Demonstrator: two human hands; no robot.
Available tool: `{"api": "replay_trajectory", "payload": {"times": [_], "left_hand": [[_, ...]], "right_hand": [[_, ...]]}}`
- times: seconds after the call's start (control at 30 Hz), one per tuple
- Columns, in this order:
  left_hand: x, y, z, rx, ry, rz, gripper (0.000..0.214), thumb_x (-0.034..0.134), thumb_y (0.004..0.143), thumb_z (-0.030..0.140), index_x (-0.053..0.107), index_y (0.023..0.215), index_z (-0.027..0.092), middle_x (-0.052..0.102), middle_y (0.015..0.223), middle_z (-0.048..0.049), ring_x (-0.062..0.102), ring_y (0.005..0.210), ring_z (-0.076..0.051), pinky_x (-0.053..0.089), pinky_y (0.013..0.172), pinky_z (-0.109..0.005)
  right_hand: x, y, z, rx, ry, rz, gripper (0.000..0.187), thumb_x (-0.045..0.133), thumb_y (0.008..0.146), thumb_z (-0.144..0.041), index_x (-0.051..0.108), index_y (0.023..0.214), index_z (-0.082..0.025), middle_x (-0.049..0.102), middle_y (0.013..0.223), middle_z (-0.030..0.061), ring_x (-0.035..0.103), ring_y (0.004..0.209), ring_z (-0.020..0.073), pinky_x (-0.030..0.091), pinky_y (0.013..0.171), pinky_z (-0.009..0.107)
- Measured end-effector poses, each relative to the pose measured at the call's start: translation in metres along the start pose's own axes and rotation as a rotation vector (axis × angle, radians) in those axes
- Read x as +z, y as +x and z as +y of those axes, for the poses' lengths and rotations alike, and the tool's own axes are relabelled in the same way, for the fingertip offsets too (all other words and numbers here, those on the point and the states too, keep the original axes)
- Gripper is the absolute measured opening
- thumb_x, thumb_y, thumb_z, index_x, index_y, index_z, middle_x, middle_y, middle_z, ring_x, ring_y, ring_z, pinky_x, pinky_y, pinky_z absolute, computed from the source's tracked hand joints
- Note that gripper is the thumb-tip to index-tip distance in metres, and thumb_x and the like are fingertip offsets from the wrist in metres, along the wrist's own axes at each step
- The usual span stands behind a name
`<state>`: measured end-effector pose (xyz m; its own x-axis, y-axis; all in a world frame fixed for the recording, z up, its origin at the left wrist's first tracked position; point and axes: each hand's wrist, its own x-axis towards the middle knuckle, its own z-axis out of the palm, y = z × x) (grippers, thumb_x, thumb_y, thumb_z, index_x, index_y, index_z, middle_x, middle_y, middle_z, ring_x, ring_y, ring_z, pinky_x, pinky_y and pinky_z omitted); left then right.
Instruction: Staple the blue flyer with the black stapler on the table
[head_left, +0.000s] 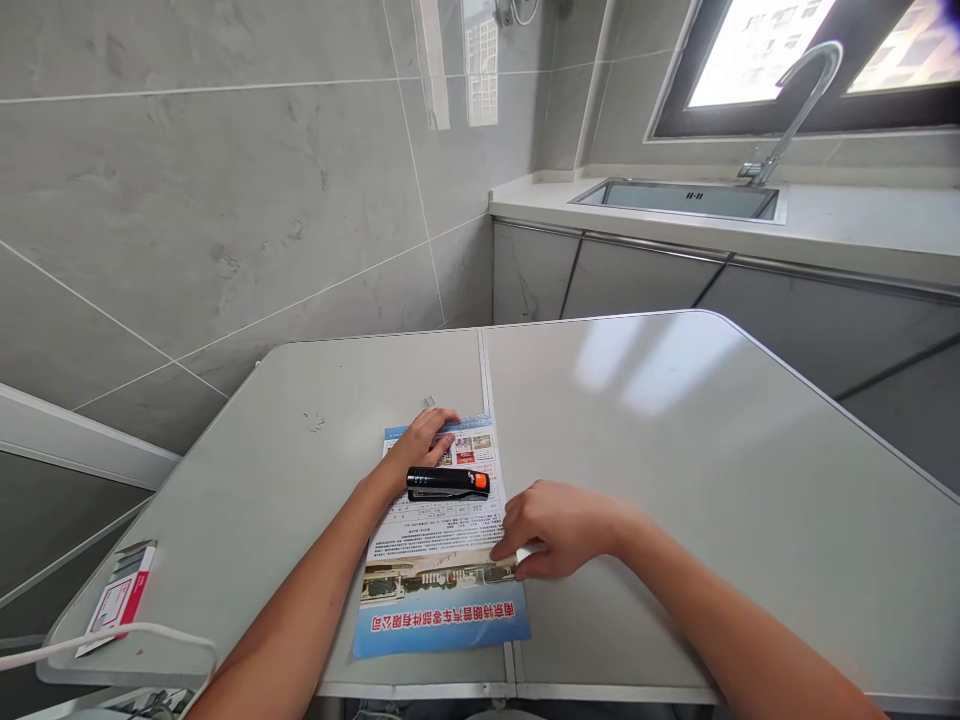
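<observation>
A printed leaflet (pixel 439 530) with blue ends and red lettering lies across the table's seam. Across its upper half rests a black stapler (pixel 442 484) with an orange patch at its right end. My left hand (pixel 422 440) lies on the leaflet's far left part, fingers stretched out, just beyond the stapler. At the leaflet's right edge, my right hand (pixel 555 525) has thumb and index finger closed on the paper, with a white bit showing between them. A small shiny piece (pixel 429 401) lies past the leaflet's far edge.
The pale table (pixel 637 450) stands against a grey tiled wall. A red-and-white packet (pixel 120 598) lies near its left edge, beside a white cable (pixel 112 632). Behind is a counter with a sink (pixel 675 198) and a tap (pixel 795 110).
</observation>
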<state>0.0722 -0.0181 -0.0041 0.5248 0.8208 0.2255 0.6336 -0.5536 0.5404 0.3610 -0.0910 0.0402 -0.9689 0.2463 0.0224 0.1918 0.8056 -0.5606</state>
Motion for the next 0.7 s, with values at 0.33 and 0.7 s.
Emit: {"api": "replay_trajectory", "payload": {"times": [0.33, 0.7], "left_hand": [[-0.004, -0.003, 0.003, 0.088, 0.164, -0.010, 0.024, 0.056, 0.101, 0.025, 0.077, 0.113, 0.028, 0.067, 0.113, -0.0082, 0.062, 0.104, -0.023, 0.050, 0.097, -0.044], [-0.016, -0.010, 0.015, 0.081, -0.107, -0.110, 0.026, 0.052, 0.103, 0.027, 0.074, 0.117, 0.027, 0.069, 0.124, -0.0070, 0.065, 0.114, -0.020, 0.054, 0.102, -0.038]], "right_hand": [[0.000, -0.005, -0.004, 0.128, 0.012, -0.117, 0.018, 0.070, 0.087, -0.034, 0.080, 0.103, -0.033, 0.070, 0.065, -0.0046, 0.047, 0.055, 0.0125, 0.030, 0.055, 0.025], [-0.015, -0.013, 0.015, 0.055, 0.299, -0.011, 0.028, 0.068, 0.092, -0.036, 0.074, 0.071, -0.017, 0.059, 0.060, -0.0037, 0.043, 0.054, 0.0078, 0.034, 0.056, 0.022]]}}
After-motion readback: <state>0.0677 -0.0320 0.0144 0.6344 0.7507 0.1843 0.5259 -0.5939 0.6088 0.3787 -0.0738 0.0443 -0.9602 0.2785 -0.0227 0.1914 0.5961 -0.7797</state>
